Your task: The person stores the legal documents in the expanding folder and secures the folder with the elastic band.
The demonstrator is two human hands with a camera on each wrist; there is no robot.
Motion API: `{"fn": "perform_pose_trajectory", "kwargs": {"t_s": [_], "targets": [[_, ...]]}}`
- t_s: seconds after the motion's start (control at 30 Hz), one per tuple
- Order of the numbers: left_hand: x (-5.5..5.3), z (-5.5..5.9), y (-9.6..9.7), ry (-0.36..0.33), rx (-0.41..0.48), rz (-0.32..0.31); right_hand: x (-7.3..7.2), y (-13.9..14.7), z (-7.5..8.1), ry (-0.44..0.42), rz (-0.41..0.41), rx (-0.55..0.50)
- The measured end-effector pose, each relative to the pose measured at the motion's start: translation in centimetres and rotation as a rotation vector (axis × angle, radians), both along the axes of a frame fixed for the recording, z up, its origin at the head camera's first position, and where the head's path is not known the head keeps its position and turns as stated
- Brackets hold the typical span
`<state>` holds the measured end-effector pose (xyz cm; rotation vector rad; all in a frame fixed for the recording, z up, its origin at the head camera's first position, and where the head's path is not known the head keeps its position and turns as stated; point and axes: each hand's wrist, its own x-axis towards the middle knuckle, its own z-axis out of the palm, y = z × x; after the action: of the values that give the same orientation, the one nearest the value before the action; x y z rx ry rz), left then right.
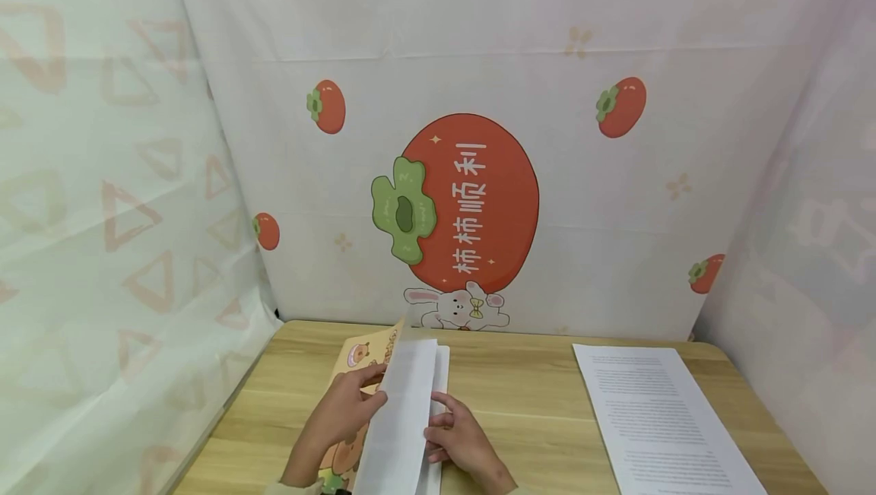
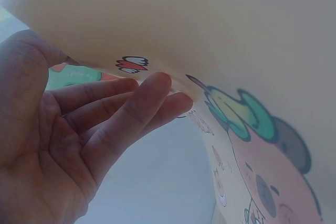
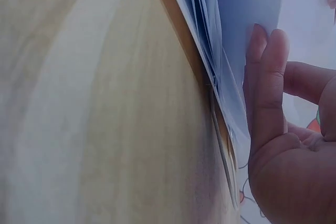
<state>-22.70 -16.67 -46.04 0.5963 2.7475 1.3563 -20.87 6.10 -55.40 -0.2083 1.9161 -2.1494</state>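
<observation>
A folder with a yellow cartoon-animal cover (image 1: pixel 360 350) stands partly open at the table's front, left of centre. Its cover is lifted and bends over my left hand (image 1: pixel 349 404). That hand grips the cover, its fingers against the printed face in the left wrist view. White sheets (image 1: pixel 404 411) inside the folder stand raised, leaning left over more white pages (image 1: pixel 442 362). My right hand (image 1: pixel 461 438) pinches the right edge of the raised sheets between thumb and fingers. In the right wrist view, layered page edges (image 3: pixel 202 24) fan out beside the fingers.
A printed sheet (image 1: pixel 650 411) lies on the right of the wooden table (image 1: pixel 520 404). Behind the table hangs a white cloth (image 1: pixel 534 69) with persimmon prints; patterned cloths (image 1: pixel 123 198) also hang at both sides.
</observation>
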Motion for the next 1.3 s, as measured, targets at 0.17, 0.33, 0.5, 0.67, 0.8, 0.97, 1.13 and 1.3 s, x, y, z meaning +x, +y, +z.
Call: {"fn": "perform_pose_trajectory", "kwargs": {"t_s": [0.17, 0.33, 0.5, 0.67, 0.8, 0.97, 1.13, 1.3], "targets": [[-0.2, -0.2, 0.0, 0.003, -0.007, -0.005, 0.0, -0.2, -0.1, 0.006, -0.003, 0.005], [-0.2, -0.2, 0.0, 0.001, 0.001, -0.007, -0.1, -0.5, 0.0, -0.003, 0.001, 0.011], [-0.1, -0.4, 0.1, 0.007, 0.021, -0.013, -0.1, -0.7, 0.0, -0.016, -0.004, 0.014], [-0.1, -0.5, 0.1, 0.001, 0.014, -0.004, -0.1, -1.0, 0.0, -0.031, -0.011, 0.014], [-0.2, -0.5, -0.1, 0.002, 0.017, -0.004, -0.2, -1.2, 0.0, -0.038, -0.016, 0.012], [-0.2, -0.6, 0.0, -0.001, 0.017, -0.006, -0.2, -1.1, 0.1, -0.044, -0.022, 0.012], [-0.2, -0.5, 0.0, -0.004, 0.017, 0.002, 0.0, -0.6, 0.4, -0.027, -0.022, 0.013], [0.0, -0.4, -0.1, -0.007, 0.019, 0.008, 0.6, 0.8, 1.1, 0.014, -0.008, 0.123]]}}
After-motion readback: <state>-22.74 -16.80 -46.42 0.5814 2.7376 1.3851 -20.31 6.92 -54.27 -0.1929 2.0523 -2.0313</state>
